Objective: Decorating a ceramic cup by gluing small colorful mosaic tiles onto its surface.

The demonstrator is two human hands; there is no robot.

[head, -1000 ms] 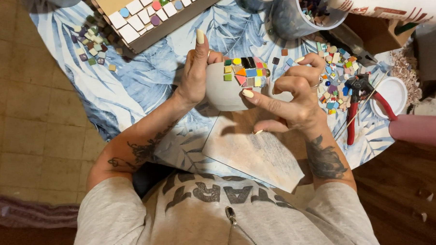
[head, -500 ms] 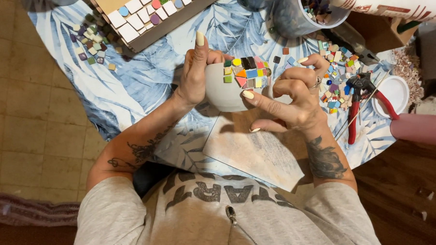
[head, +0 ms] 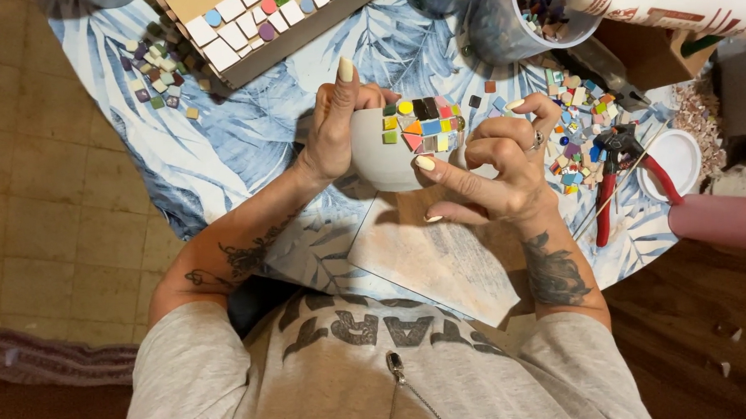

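**Tiles going onto the bowl**

A round table (head: 246, 131) with a blue leaf-print cloth carries the work. At its top edge lies a board (head: 251, 24) partly laid with white squares and a few coloured rounds. Nearer the person lies one pale slab (head: 441, 261), dusty and bare.

The bowl (head: 383, 155), grey and small, is held above the table's middle, tipped on its side. The left hand (head: 333, 124) is closed around its rim and wall, thumb raised. The right hand (head: 495, 168) is curled, thumb pressed to the bowl just under a patch of coloured tiles (head: 424, 125); whether its fingertips pinch a loose piece cannot be told.

The step in hand looks like seating tiles on the bowl's wall. About a dozen are stuck on, most of the wall being bare, so it is early. The next move seems to call for a steady left grip and a light, exact press beside the last tile.

One pair of red nippers (head: 615, 172) lies right of the hands, beside one white lid (head: 677, 162). Two tubs (head: 507, 19) stand at the top. Loose tiles lie in two heaps, right (head: 581, 132) and upper left (head: 153, 77), too many to count.
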